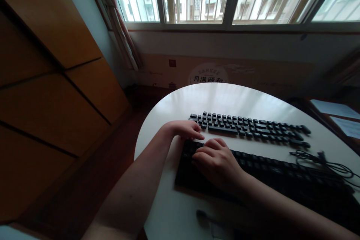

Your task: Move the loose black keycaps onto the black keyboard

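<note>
Keyboard [281, 178] of black plastic, long and rectangular, is lying aslant on a glossy white, round-edged worktop [156, 129], with the right hand [216, 159] curling its fingers over the left end and the left hand [189, 129] bending down just behind that end, though whether either is gripping anything cannot be told. Loose black plastic keycaps [263, 131] are lying in rows beyond the keyboard, beside the left hand, while a coiled black cable [327, 162] is resting near its right end. Farther out, an orange-brown wooden cabinet [56, 108] is standing at left.
</note>
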### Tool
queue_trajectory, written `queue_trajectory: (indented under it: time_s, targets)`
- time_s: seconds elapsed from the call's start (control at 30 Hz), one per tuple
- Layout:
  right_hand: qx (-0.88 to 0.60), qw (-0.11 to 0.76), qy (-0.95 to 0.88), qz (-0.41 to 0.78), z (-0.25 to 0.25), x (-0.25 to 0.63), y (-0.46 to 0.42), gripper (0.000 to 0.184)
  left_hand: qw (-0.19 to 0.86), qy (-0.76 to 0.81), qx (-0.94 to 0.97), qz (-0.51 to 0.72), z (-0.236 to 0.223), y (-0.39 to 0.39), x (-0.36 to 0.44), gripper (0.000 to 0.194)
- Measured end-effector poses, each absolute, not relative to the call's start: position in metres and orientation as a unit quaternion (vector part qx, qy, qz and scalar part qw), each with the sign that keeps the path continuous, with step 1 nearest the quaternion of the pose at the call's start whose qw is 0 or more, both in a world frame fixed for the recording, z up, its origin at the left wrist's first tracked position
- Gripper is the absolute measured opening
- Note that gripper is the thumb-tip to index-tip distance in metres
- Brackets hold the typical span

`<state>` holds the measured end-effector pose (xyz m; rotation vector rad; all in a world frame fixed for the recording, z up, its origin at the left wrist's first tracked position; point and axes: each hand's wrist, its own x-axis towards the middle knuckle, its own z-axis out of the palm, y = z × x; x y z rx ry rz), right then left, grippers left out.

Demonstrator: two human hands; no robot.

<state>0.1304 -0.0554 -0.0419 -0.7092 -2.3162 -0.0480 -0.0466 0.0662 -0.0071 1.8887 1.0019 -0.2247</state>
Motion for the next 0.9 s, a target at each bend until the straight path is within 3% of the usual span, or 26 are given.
queue_trajectory:
  time_s: [0.47,0.63,0.9]
  targets:
    - [-0.309,0.299,-0.902,0.026,-0.039,0.132,-0.059,0.011,0.489,0.406,0.768,-0.081,-0.009,0.066,-0.048,0.043]
    - [-0.316,0.317,-0.894,0.030,-0.040,0.140,-0.058,0.010,0.527,0.408,0.742,-0.067,-0.011,0.067,-0.049,0.050]
    - [-0.302,0.313,-0.899,0.040,-0.043,0.146,-0.055,0.023,0.552,0.394,0.732,-0.061,-0.016,0.068,-0.050,0.057]
